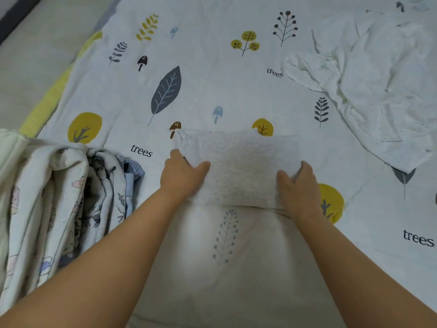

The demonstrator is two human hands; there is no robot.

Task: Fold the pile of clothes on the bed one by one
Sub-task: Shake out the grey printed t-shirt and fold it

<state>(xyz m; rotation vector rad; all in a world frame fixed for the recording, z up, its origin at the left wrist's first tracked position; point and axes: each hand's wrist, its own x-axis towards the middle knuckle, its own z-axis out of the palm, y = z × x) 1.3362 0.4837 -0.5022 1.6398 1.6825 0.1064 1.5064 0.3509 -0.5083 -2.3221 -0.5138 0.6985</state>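
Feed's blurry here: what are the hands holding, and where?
The grey cloth: left hand grips its left edge, right hand its right edge.

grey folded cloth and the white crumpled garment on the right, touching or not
Apart. The head view shows a strip of printed bedsheet between the grey folded cloth and the white crumpled garment.
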